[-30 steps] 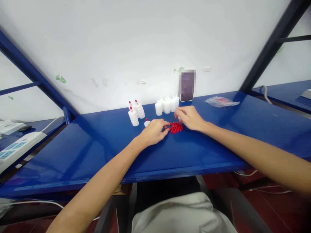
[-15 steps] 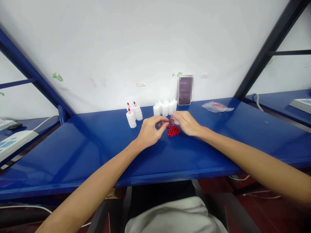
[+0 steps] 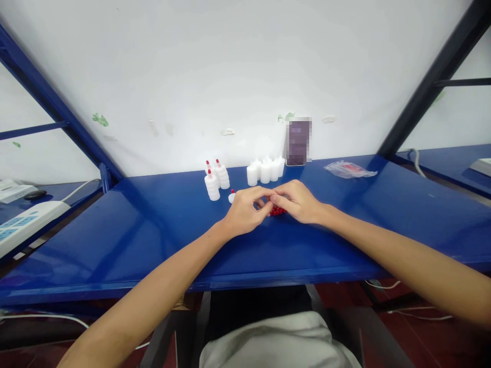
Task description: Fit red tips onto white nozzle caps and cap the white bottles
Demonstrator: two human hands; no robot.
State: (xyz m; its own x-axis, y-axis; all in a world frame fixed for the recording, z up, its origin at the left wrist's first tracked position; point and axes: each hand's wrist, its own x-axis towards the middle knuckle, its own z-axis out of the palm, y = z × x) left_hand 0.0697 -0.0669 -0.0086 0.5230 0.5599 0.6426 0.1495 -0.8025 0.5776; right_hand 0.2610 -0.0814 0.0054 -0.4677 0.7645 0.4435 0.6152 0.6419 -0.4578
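Observation:
My left hand [image 3: 245,210] and my right hand [image 3: 299,202] meet at the fingertips, both closed in a pinch. Whatever is between their fingers is hidden. Just below the fingertips lies a pile of small red caps [image 3: 277,210], partly covered by my hands. A white piece with a red tip [image 3: 231,197] shows behind my left hand. Farther left, three white bottles with red tips [image 3: 213,187] stand upright together. Several white bottles without red tips [image 3: 265,173] form a group behind my hands.
A phone [image 3: 298,143] leans on the wall at the back of the blue table [image 3: 161,230]. To its right lies a clear plastic bag [image 3: 350,169] with something red in it. A white power strip [image 3: 30,225] is at the far left.
My hands have come together over the red caps, my right hand turning inward. The red cap and white item seen at the fingers are now hidden. The view has shifted slightly.

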